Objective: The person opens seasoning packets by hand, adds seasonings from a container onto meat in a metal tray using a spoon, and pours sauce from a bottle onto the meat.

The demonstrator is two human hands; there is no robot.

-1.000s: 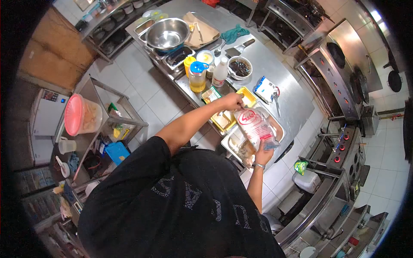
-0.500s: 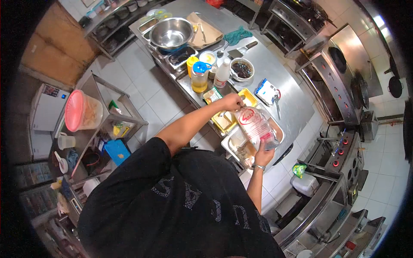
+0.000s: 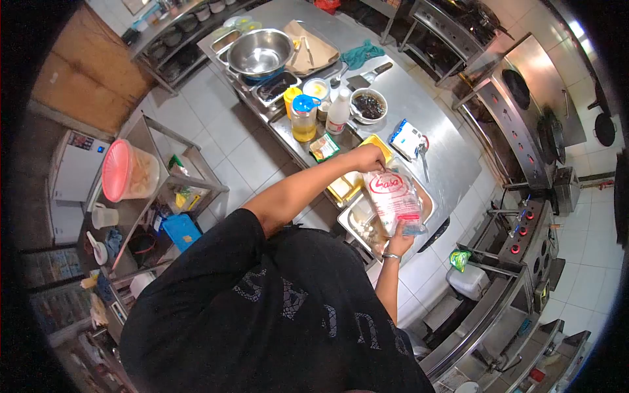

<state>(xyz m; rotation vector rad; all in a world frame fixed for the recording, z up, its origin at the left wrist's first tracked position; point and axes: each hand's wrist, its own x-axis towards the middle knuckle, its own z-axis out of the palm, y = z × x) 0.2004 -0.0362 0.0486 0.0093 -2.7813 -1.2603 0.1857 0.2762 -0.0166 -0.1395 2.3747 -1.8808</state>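
Both hands hold a clear plastic bag (image 3: 390,195) with a red "Sasa" print and what looks like white contents. My left hand (image 3: 369,158) is closed on its upper edge. My right hand (image 3: 400,242), with a bracelet at the wrist, grips the lower end, where a red patch shows. Beneath the bag is a metal tray (image 3: 354,223) with pale pieces in it, partly covered. Close to my left hand are yellow-rimmed containers (image 3: 344,188) and a green-and-white packet (image 3: 324,148).
Beyond my left hand stand a blue-lidded jug (image 3: 304,121), a white bottle (image 3: 339,112) and a bowl of dark liquid (image 3: 368,105). A blue-and-white packet (image 3: 407,139) and scissors (image 3: 423,160) lie on the steel table (image 3: 452,167). A large metal bowl (image 3: 261,54) sits farther back.
The bag has turned and swung slightly right, so its print faces up more squarely. My left hand has moved a little right and down; my right hand has shifted slightly down.
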